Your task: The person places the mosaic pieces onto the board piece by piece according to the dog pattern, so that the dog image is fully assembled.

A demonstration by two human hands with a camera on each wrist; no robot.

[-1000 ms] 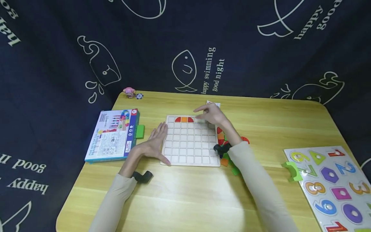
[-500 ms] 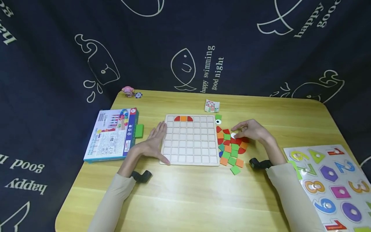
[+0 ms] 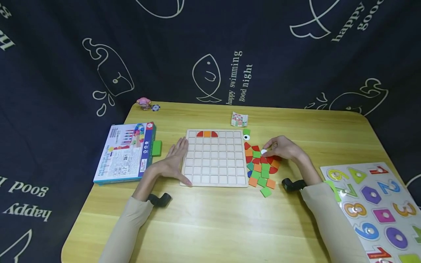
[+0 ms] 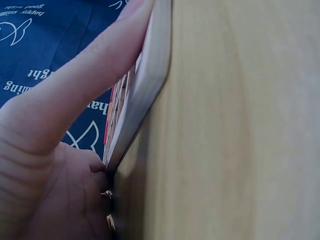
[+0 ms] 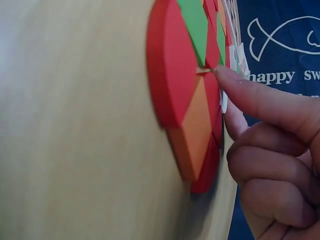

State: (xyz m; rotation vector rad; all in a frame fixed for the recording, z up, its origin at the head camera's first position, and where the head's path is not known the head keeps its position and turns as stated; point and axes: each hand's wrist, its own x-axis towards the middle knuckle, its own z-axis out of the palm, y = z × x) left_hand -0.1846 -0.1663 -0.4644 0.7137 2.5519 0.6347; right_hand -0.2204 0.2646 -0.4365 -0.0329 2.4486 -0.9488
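A pale wooden grid board [image 3: 210, 159] lies in the middle of the table, with two red quarter-round tiles and an orange square tile [image 3: 207, 134] in its top row. My left hand [image 3: 174, 160] rests along the board's left edge, fingers spread and straight. In the left wrist view the thumb [image 4: 95, 70] lies against the board's rim [image 4: 145, 90]. Right of the board, my right hand [image 3: 283, 148] pinches a white round piece [image 3: 264, 151] between thumb and index finger, over a pile of tiles. Red tiles [image 5: 172, 65] and an orange tile [image 5: 197, 130] show close by in the right wrist view.
Green, orange and red tiles [image 3: 262, 182] lie loose beside the board. A round eye piece [image 3: 246, 137] and a small pattern card [image 3: 239, 119] are above them. A boxed toy [image 3: 125, 153] and green block [image 3: 156, 148] stand left; a number puzzle board [image 3: 371, 212] lies right.
My right hand has moved from over the board's top row to the tile pile on the right and taken hold of the white round piece. My left hand has stayed at the board's edge.
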